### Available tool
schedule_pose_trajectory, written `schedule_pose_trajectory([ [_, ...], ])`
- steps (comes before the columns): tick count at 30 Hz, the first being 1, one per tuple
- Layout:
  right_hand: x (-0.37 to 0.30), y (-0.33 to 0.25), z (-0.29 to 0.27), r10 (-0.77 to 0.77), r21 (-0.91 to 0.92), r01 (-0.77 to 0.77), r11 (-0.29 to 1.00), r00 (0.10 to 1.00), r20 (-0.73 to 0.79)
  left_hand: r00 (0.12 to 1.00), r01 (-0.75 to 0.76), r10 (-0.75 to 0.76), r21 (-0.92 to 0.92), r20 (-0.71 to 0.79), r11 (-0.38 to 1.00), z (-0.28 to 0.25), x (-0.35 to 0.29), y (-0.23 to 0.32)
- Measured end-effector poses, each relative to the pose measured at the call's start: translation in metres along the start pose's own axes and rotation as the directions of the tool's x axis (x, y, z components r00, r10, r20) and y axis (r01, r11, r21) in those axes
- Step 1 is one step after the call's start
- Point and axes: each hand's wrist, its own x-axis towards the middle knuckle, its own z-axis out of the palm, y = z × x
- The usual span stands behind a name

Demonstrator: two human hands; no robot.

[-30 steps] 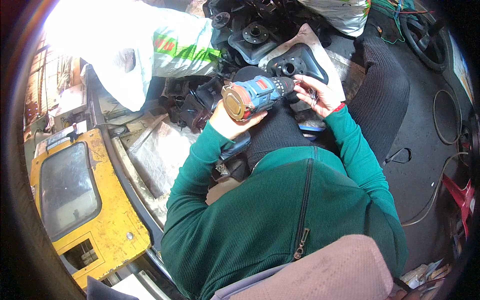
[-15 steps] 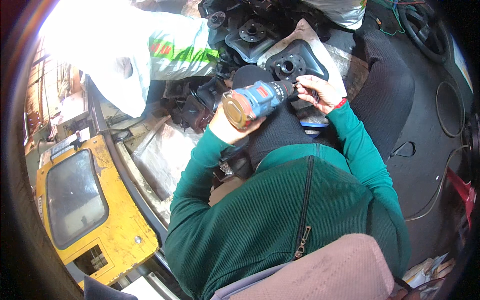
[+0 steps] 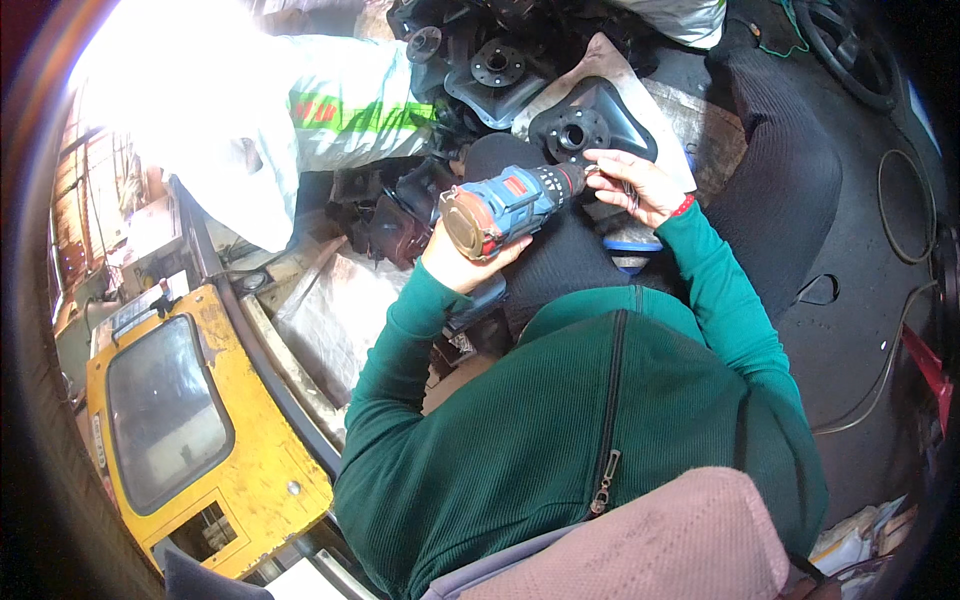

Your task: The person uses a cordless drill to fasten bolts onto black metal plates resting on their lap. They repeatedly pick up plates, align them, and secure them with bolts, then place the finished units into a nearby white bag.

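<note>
A blue cordless drill (image 3: pixel 505 208) is gripped by my left hand (image 3: pixel 465 262), its chuck pointing up and to the right. At the drill's tip the thumb and fingers of my right hand (image 3: pixel 640 188) are pinched together. Small dark, thin pieces show in that palm, too small to name. Just beyond the tip lies a black part with a round flanged hub (image 3: pixel 572 135), on a pale sheet (image 3: pixel 603 62) by my knees. Whether the bit touches anything is hidden by my fingers.
More black flanged parts (image 3: pixel 497 68) are heaped at the far side. White sacks (image 3: pixel 350 100) stand to the left, near a yellow machine panel with a window (image 3: pixel 245 440). A steering wheel (image 3: pixel 850 55) and a cable (image 3: pixel 880 390) lie on the dark floor at right.
The view has shifted slightly. My left hand still holds the drill and my right fingers stay at its tip, with little visible movement.
</note>
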Motion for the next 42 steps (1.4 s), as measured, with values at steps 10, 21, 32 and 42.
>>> schedule_pose_trajectory([
  [10,0.037,0.037,-0.037,-0.351,-0.475,0.168,0.864,0.877,-0.328,0.995,0.094,-0.096,0.056,0.036,0.994,0.005,0.054,-0.010],
  [21,0.054,0.034,-0.031,-0.358,-0.620,0.104,0.777,0.884,-0.300,0.952,-0.024,-0.086,0.348,0.295,0.937,-0.006,0.099,0.008],
  [32,0.059,0.040,-0.037,-0.380,-0.603,0.165,0.780,0.891,-0.248,0.968,-0.071,0.049,0.082,0.245,0.994,0.000,0.108,0.007],
  [42,0.070,0.045,-0.050,-0.322,-0.600,0.096,0.794,0.903,-0.283,0.956,-0.034,-0.049,0.272,0.291,0.962,0.015,0.107,-0.006],
])
